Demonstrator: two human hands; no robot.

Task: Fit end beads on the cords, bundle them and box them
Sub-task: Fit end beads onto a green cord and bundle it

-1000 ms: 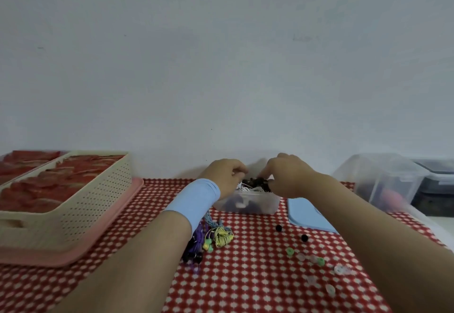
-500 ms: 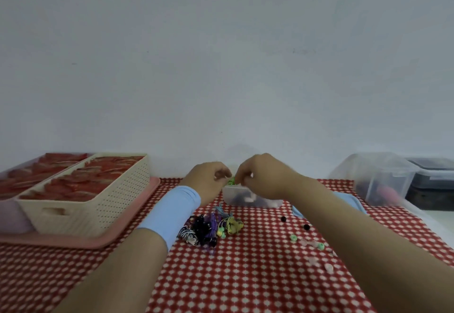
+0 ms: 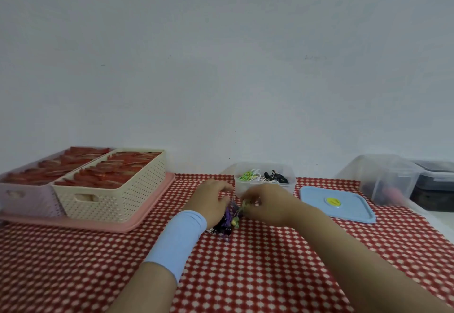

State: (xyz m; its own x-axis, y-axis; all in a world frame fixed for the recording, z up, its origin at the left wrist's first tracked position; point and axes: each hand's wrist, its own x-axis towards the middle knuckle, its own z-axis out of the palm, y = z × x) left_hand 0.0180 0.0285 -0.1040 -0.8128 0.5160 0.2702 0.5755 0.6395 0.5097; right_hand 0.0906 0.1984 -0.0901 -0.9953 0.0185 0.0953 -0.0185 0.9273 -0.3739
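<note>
A pile of bundled cords (image 3: 228,223), purple, black and yellow-green with small beads, lies on the red checked tablecloth (image 3: 258,268). My left hand (image 3: 212,199), with a light blue wristband, curls over the pile's left side and holds cords there. Just to its right, my right hand (image 3: 266,205) pinches a thin yellowish cord (image 3: 245,204) at the pile's top. Behind both hands stands a small clear box (image 3: 290,185) holding green, white and black cords. Its blue lid (image 3: 348,210) lies flat to the right. Loose beads are hidden by my right arm.
A cream perforated basket (image 3: 115,198) and a lilac one (image 3: 27,202), both filled with red items, stand on a pink tray (image 3: 149,212) at the left. A large clear tub (image 3: 388,177) and a dark box (image 3: 434,187) sit at the right. A white wall rises behind.
Both hands have come down from above the small clear box to the cord pile in front of it. The view has shifted, so the box's contents and the lid now show.
</note>
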